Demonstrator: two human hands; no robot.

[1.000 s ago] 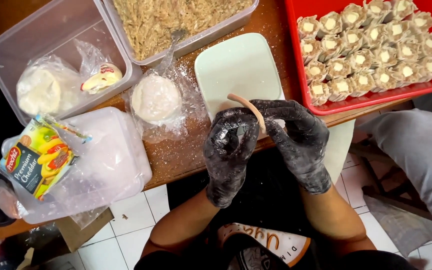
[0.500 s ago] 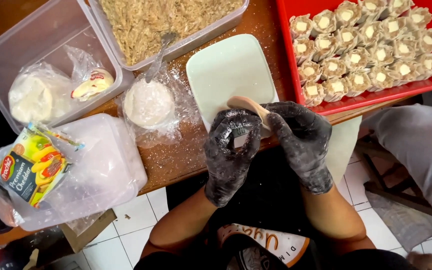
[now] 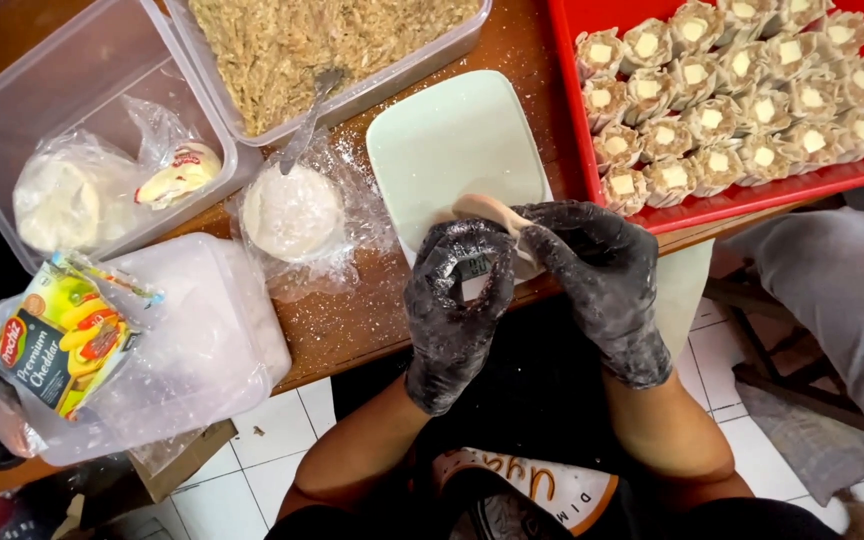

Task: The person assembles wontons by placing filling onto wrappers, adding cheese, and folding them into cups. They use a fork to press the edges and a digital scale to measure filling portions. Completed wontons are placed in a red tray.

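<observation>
Both hands wear black gloves dusted with flour and meet at the table's front edge. My left hand (image 3: 455,305) curls into a ring around a pale dumpling wrapper (image 3: 472,287). My right hand (image 3: 604,280) grips a small wooden spatula (image 3: 484,209) whose tip reaches over the left hand. Just behind the hands lies a pale green plate (image 3: 452,130). A red tray (image 3: 752,195) at the right holds several rows of folded dumplings (image 3: 732,90) with pale cubes on top.
A clear tub of shredded filling (image 3: 332,40) with a spoon (image 3: 307,120) stands at the back. A stack of round wrappers (image 3: 292,212) lies on plastic film. On the left are a clear box (image 3: 12,90) with bagged items, a cheese packet (image 3: 57,345) and a plastic container (image 3: 212,340).
My left hand's fingers have closed into a tighter ring around the wrapper. The spatula's tip has come down toward that ring. The hands have stayed at the table's front edge.
</observation>
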